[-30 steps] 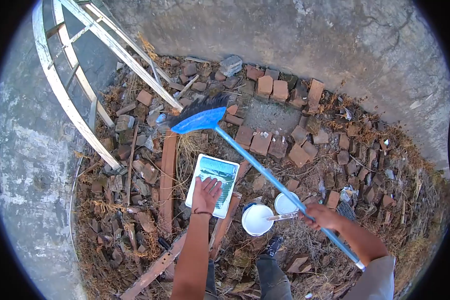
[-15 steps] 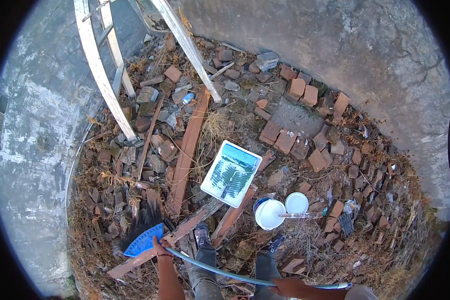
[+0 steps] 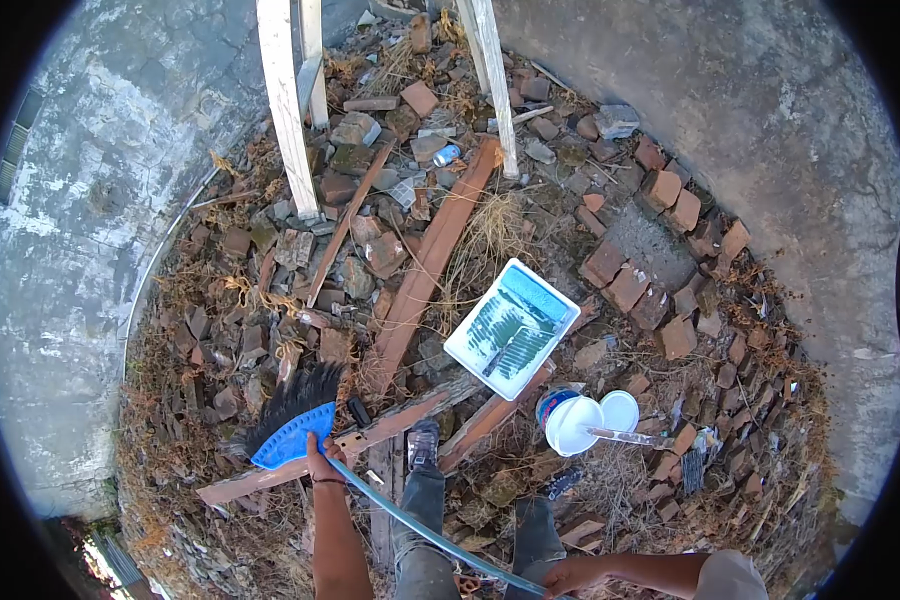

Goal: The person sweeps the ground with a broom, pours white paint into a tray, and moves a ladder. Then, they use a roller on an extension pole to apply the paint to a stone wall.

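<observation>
A broom with a blue head (image 3: 300,437) and dark bristles lies across my front, bristles toward the upper left. My left hand (image 3: 322,462) is closed around it where the pale blue handle (image 3: 410,522) meets the head. Lower right, my right hand (image 3: 572,575) is closed on the far part of the handle, near the bottom edge of the view. Ahead of me a white paint tray (image 3: 460,350) holds blue-green paint and a roller frame (image 3: 503,352). Right of it stands a white paint bucket (image 3: 574,428) with a stick (image 3: 625,436) across it and a round lid (image 3: 620,411) beside it.
Broken bricks (image 3: 630,285) and rubble cover the ground between two plastered walls (image 3: 90,260). Wooden planks (image 3: 435,255) lie around the tray and by my feet. White ladder legs (image 3: 288,120) stand at the top. A blue can (image 3: 447,155) lies among the stones.
The view has shifted, so the tray, bucket and ladder appear further right. Both hands keep their hold on the broom, whose head now shows slightly higher and further right.
</observation>
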